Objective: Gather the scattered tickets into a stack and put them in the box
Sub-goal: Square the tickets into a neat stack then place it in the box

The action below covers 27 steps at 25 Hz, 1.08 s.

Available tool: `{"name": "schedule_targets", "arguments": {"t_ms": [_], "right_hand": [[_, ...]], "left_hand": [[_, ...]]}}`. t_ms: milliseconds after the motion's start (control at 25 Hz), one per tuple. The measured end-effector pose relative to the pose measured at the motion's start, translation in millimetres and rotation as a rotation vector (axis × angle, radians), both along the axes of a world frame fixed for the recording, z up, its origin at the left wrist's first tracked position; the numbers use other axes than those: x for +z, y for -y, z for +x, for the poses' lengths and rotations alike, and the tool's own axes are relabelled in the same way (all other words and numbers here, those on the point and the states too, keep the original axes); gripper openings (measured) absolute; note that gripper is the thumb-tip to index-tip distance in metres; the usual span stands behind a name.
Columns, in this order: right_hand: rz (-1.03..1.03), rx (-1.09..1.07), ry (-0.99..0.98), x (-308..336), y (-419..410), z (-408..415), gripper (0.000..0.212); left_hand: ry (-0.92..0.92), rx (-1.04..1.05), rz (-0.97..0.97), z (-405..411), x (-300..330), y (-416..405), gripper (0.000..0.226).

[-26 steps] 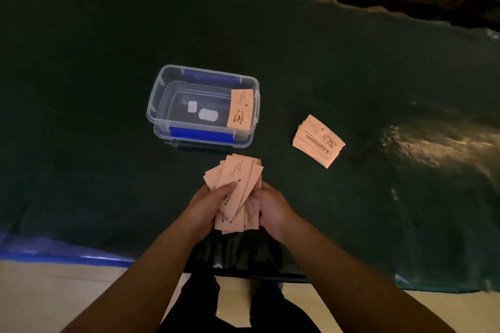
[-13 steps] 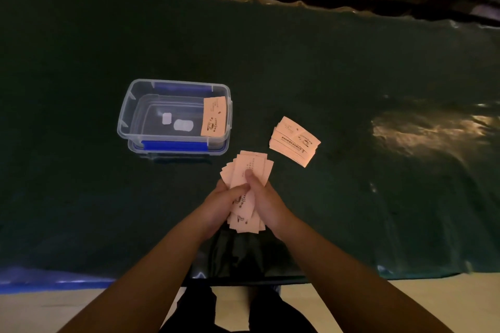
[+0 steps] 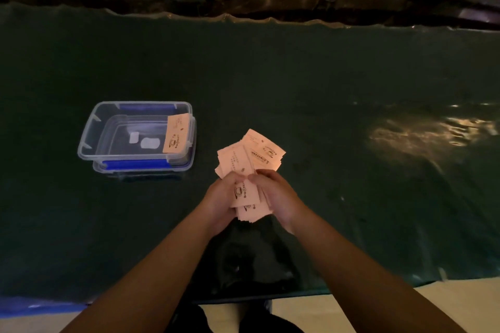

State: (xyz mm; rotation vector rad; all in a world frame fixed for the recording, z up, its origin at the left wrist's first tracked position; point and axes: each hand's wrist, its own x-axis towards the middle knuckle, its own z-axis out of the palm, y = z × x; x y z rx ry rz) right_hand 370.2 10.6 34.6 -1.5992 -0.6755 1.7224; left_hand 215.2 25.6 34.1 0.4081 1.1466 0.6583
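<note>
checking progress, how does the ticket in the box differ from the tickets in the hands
The ticket in the box is a single one, leaning against the right wall of the box; the tickets in the hands are many, fanned unevenly. The boxed ticket is untouched; the bunch is gripped by the left hand and right hand. Both are pale pink with dark print.

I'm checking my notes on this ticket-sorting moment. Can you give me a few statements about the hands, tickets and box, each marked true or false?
1. Both hands hold a fanned bunch of tickets. True: left hand and right hand grip it together.
2. The box is empty. False: one ticket leans against its right inner wall.
3. The box has a lid on. False: it is open on top.
4. A small pile of tickets lies on the table just beyond the hands. True.
5. The box sits right of the hands. False: it is on the left.
</note>
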Motion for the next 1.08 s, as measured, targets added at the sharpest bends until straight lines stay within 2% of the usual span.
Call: {"name": "schedule_targets", "arguments": {"t_ms": [200, 320, 440, 720, 840, 1080], "right_hand": [[0.018, -0.275, -0.258, -3.6, 6.5, 20.9, 0.069], [0.011, -0.315, -0.281, 1.9, -3.1, 26.3, 0.049], [0.014, -0.284, -0.192, 9.2, -25.9, 36.5, 0.031], [-0.079, -0.364, -0.051, 8.9, -87.5, 43.3, 0.028], [-0.144, -0.384, 0.042, -6.0, -103.3, 40.7, 0.036], [-0.247, -0.354, 0.203, -33.7, -111.7, 34.6, 0.054]], "left_hand": [[0.161, 0.199, 0.007, 39.7, 11.6, -11.9, 0.039], [0.148, 0.157, 0.037, 46.0, 11.9, -24.3, 0.043], [0.045, 0.095, 0.057, 35.5, 12.5, -52.4, 0.044], [-0.264, -0.153, -0.003, 22.0, 6.0, -145.8, 0.035], [-0.45, -0.264, 0.039, 22.3, -8.9, -172.1, 0.04], [-0.635, -0.435, 0.008, 25.3, -36.5, -179.4, 0.036]]}}
